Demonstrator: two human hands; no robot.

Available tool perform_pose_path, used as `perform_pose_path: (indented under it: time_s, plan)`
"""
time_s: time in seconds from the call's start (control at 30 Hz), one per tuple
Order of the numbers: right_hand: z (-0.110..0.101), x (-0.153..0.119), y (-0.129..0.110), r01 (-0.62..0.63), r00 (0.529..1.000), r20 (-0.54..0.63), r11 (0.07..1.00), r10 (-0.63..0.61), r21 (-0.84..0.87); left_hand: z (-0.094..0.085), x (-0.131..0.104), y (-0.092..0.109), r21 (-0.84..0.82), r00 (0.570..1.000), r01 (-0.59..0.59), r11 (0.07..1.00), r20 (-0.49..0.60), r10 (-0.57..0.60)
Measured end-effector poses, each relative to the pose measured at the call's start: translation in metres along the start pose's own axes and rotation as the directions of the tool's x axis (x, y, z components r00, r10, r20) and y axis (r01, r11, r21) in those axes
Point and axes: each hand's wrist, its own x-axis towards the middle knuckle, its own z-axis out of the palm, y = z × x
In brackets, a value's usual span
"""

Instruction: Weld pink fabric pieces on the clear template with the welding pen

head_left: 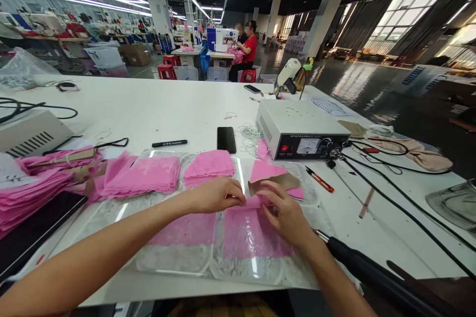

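My left hand point(223, 194) is closed in a pinch on the edge of a thin pink fabric piece point(256, 201). Opposite it, my right hand point(284, 210) grips the same piece between thumb and fingers. Below both hands, sheer pink fabric point(245, 237) lies on a clear, shiny plastic sheet point(178, 260). Just beyond my right fingers, a brown paper piece point(286, 181) rests on more pink fabric point(262, 170). Beyond my left hand sits a stack of pink cut pieces point(208, 166). A black-handled tool with a metal tip point(357, 257) lies beside my right forearm.
A grey control box point(305, 129) with cables stands at the back right, near orange thread snips point(320, 179). A phone point(226, 139) and marker point(169, 143) lie mid-table. Pink stacks point(148, 174) and a dark tablet-like slab point(40, 235) occupy the left. A person in red point(250, 49) sits beyond.
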Motion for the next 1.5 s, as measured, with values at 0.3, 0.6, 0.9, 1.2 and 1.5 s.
perform_pose_path:
  time_s: [0.3, 0.6, 0.9, 1.2, 1.5]
  plan:
    - [-0.017, -0.030, -0.020, 0.065, 0.951, 0.306, 0.994, -0.037, -0.083, 0.033, -0.047, 0.005, 0.110, 0.992, -0.101, 0.989, 0.088, 0.091]
    - [-0.024, -0.044, -0.015, 0.041, 0.973, 0.229, 0.995, -0.019, -0.090, 0.054, -0.059, 0.011, 0.301, 0.988, -0.153, 0.941, 0.081, 0.135]
    - [-0.024, -0.025, -0.016, 0.001, 0.926, 0.374, 0.993, 0.043, -0.116, 0.056, -0.059, 0.013, 0.473, 0.981, -0.196, 0.859, 0.107, 0.164]
    - [-0.025, -0.063, -0.013, 0.148, 0.986, 0.113, 0.965, -0.125, -0.215, 0.059, -0.058, 0.018, 0.457, 0.988, -0.154, 0.876, 0.094, 0.125]
    - [-0.033, -0.078, -0.018, 0.190, 0.978, 0.123, 0.962, -0.167, -0.198, 0.066, -0.058, 0.024, 0.383, 0.999, -0.007, 0.924, 0.036, -0.007]
